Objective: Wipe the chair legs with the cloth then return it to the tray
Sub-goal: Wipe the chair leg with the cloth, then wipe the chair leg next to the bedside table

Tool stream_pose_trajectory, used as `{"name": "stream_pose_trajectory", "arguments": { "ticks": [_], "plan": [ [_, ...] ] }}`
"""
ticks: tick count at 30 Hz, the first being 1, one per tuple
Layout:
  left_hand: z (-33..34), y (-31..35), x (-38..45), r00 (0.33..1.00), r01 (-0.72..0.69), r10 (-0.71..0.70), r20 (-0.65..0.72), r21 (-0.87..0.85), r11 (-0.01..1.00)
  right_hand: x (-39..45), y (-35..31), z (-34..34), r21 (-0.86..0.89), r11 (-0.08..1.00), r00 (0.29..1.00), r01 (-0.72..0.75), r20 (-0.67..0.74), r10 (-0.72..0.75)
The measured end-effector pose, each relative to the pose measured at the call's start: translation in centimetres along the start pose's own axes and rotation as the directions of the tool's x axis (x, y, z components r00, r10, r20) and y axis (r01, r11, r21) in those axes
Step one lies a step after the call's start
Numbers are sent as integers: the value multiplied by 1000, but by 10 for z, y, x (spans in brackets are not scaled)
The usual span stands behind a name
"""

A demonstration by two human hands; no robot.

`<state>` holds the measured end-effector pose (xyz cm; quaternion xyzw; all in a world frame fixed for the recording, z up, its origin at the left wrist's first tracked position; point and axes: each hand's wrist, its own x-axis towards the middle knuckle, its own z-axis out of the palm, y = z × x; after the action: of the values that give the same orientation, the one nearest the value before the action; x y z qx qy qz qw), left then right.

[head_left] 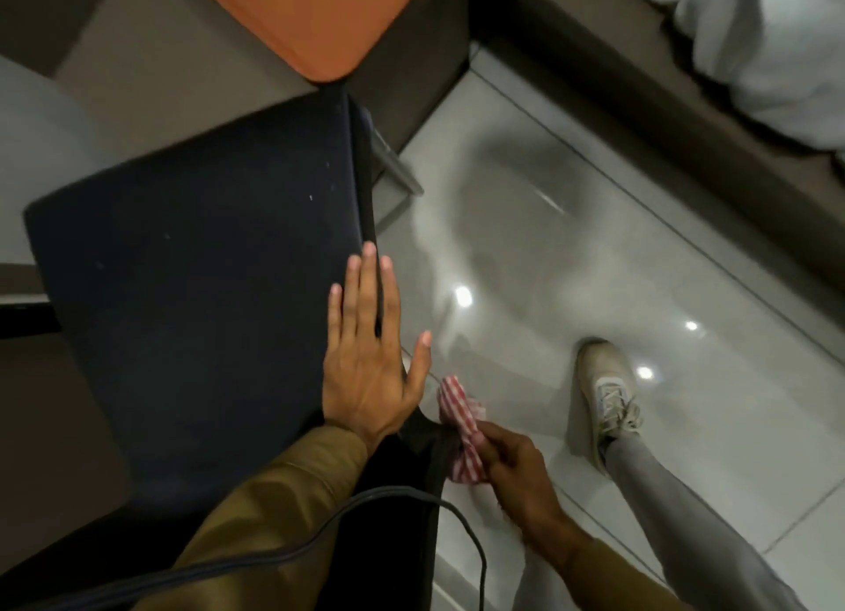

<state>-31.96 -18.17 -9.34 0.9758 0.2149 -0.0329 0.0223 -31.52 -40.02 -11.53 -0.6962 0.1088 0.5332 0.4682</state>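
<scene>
Red-checked cloth (462,432) pinched in right hand (516,468) fingers, pressed against dark chair leg (434,455) below seat. Left hand (366,359) flat, fingers spread on seat edge. Risks: chair tipping, cable (466,532) snagging. Tray unseen.

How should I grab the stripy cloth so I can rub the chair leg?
Grip the cloth at its bunched lower end, coming from the right, as the right hand does. That end is gathered narrow, and the loose upper part lies free against the dark chair leg.
</scene>
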Motion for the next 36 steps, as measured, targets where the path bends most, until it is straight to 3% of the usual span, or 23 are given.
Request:
{"name": "stream_pose_trajectory", "arguments": {
  "ticks": [3,5,7,11,15,19,25,31,36],
  "plan": [
    [-4,-1,2,999,9,-10,36,5,1000,11,-6,-21,-295,951,987,-96,96,130],
    [-6,-1,1,999,7,-7,50,-8,1000,21,-4,-33,-409,893,968,-189,73,238],
    [-9,-3,2,998,6,-4,56,-27,1000,32,-2,-47,-360,883,952,-302,-60,301],
    [-21,-7,24,997,70,-66,47,-104,992,36,5,-65,-68,926,885,-372,-329,331],
    [-30,-12,86,987,153,-144,68,-151,977,28,18,-63,-1,924,857,-382,-373,355],
    [-36,-25,134,990,126,-115,80,-138,982,26,0,-53,77,961,906,-266,-321,277],
    [-47,-40,179,990,92,-77,116,-133,987,46,-89,-47,159,983,967,92,-250,-50],
    [-45,-50,215,993,87,-74,90,-151,985,102,-201,-28,157,893,891,422,-252,-377],
    [-39,-47,214,995,102,-100,15,-178,979,150,-267,16,275,832,871,481,-258,-418]
  ]
}}
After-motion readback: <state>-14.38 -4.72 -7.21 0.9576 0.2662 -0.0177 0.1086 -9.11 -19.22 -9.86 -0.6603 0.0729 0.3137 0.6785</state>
